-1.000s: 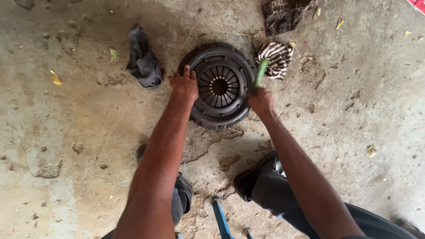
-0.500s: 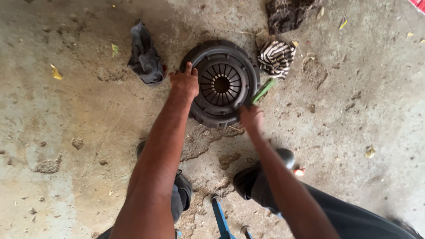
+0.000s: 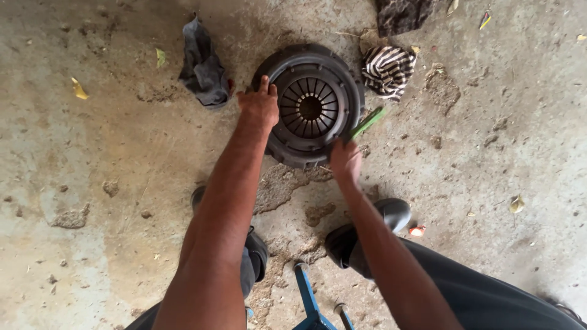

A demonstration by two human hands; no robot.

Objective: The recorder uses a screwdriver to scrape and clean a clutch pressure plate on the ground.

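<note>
Two hands on clutch pressure plate (image 3: 312, 105), flat on concrete floor (image 3: 489, 153). Crowded at rim: grey rag (image 3: 203, 64) just beside left edge, striped cloth (image 3: 387, 68) touching upper right; open floor further right. Left hand (image 3: 260, 105) spread, pressing left rim. Right hand (image 3: 345, 160) at lower-right rim, closed around green-handled tool (image 3: 367, 124), angled along plate edge.

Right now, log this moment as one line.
left hand: flat on round metal disc | right hand: grips green tool at disc's edge | disc: on concrete floor | grey rag, striped rag: beside disc
</note>
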